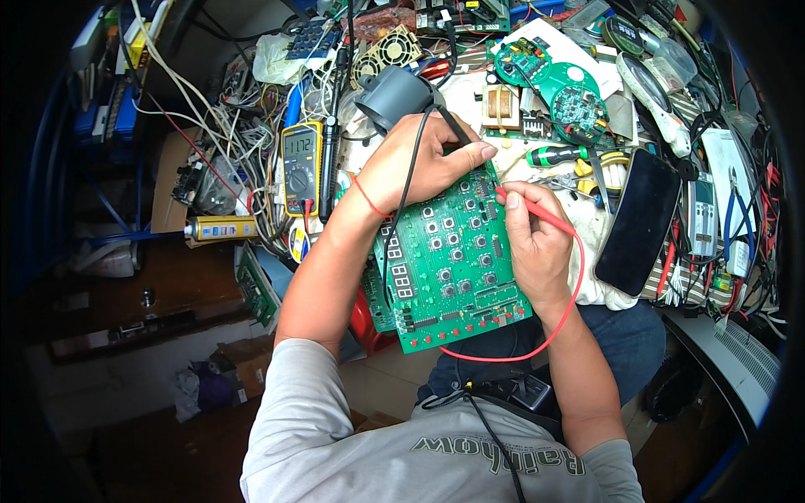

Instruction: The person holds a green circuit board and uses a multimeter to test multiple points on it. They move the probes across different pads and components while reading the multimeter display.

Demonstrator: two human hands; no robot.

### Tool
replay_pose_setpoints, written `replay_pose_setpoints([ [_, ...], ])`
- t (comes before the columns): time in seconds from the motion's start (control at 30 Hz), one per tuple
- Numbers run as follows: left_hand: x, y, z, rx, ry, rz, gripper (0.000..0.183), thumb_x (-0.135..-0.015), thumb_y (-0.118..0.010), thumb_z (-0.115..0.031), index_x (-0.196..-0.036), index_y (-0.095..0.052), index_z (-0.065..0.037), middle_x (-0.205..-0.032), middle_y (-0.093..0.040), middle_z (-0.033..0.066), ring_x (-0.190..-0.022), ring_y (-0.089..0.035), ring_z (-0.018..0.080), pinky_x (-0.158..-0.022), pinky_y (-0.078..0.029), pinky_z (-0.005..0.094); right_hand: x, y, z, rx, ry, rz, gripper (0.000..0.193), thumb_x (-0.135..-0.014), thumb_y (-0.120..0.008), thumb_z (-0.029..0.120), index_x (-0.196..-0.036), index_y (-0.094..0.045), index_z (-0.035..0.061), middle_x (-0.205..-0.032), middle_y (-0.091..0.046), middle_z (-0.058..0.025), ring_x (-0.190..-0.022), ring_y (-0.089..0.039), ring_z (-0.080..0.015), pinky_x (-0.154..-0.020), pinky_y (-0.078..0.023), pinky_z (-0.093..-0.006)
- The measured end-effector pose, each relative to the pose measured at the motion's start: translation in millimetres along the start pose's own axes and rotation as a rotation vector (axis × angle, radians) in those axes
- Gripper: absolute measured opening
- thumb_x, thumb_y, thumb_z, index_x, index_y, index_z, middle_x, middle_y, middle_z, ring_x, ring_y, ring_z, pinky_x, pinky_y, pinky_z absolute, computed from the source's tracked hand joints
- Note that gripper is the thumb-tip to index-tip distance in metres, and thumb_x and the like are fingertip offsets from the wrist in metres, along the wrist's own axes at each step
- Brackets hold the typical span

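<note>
A green circuit board (465, 268) with push buttons, digit displays and red parts along its near edge lies tilted at the bench edge, over my lap. My left hand (428, 163) reaches over its far end, closed on a black test probe (454, 126) whose black lead loops down across the board. At the board's right edge my right hand (537, 239) pinches a red test probe (545, 215), pointed at the chips near the upper right corner. Its red lead curves below the board. The probe tips are too small to make out. A yellow multimeter (303, 168) stands left of my left hand, its display lit.
Beyond my left hand sits a grey round cup-like part (394, 96). To the right lie pliers (595, 172), a green-black screwdriver (557, 156) and a black phone (640, 222). Round green boards (579, 101) and a transformer (501, 107) stand behind; tangled cables (243, 126) crowd the left.
</note>
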State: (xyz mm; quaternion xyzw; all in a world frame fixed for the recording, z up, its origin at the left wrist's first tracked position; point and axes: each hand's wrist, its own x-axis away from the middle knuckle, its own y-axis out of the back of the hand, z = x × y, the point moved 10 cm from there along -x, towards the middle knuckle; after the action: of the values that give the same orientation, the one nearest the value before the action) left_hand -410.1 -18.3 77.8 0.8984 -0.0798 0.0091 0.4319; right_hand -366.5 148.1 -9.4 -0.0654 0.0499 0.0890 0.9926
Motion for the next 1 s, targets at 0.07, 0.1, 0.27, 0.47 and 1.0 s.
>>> replay_pose_setpoints([
  [0.07, -1.0, -0.9, -0.5, -0.002, -0.017, 0.003, 0.033, -0.099, -0.080, -0.032, -0.097, -0.079, 0.001, -0.077, -0.072, 0.0096, -0.071, -0.063, 0.0135, -0.065, -0.052, 0.0350, -0.1, 0.2, 0.1, -0.002, 0.005, -0.002, 0.015, -0.104, -0.067, 0.008, -0.116, -0.072, -0.0003, -0.106, -0.074, -0.0146, -0.098, -0.074, -0.0282, -0.087, -0.058, -0.0383],
  [0.1, -1.0, -0.6, -1.4, 0.010, -0.028, 0.000, 0.034, -0.099, -0.080, -0.033, -0.097, -0.079, 0.001, -0.076, -0.072, 0.0093, -0.070, -0.063, 0.0132, -0.064, -0.052, 0.0349, -0.1, -0.7, 1.0, 0.019, 0.016, 0.018, 0.016, -0.106, -0.065, 0.009, -0.118, -0.071, -0.0010, -0.108, -0.074, -0.0127, -0.099, -0.073, -0.0237, -0.088, -0.057, -0.0349],
  [0.27, 0.8, 1.0, 2.1, -0.009, 0.041, 0.013, 0.037, -0.099, -0.079, -0.036, -0.099, -0.080, 0.000, -0.073, -0.072, 0.0089, -0.067, -0.062, 0.0118, -0.063, -0.052, 0.0344, -0.2, -2.4, 2.0, 0.067, 0.030, 0.059, 0.019, -0.111, -0.062, 0.011, -0.122, -0.068, -0.0022, -0.110, -0.072, -0.0089, -0.100, -0.071, -0.0144, -0.089, -0.056, -0.0281],
  [0.47, 1.1, 1.8, 1.8, -0.058, 0.072, 0.015, 0.039, -0.098, -0.079, -0.040, -0.101, -0.082, -0.001, -0.073, -0.073, 0.0102, -0.068, -0.063, 0.0110, -0.062, -0.052, 0.0339, -0.2, -1.7, 2.7, 0.071, 0.037, 0.056, 0.019, -0.111, -0.062, 0.012, -0.121, -0.069, -0.0019, -0.109, -0.073, -0.0090, -0.099, -0.071, -0.0142, -0.088, -0.056, -0.0281],
  [1.0, 1.6, 6.6, -0.9, 0.206, -0.007, 0.030, 0.026, -0.106, -0.070, -0.022, -0.105, -0.079, 0.002, -0.110, -0.075, 0.0103, -0.104, -0.069, 0.0192, -0.093, -0.053, 0.0330, -2.7, 1.2, 12.7, 0.060, 0.101, -0.015, 0.013, -0.102, -0.069, 0.008, -0.113, -0.073, 0.0027, -0.099, -0.072, -0.0133, -0.087, -0.073, -0.0282, -0.078, -0.057, -0.0375],
])
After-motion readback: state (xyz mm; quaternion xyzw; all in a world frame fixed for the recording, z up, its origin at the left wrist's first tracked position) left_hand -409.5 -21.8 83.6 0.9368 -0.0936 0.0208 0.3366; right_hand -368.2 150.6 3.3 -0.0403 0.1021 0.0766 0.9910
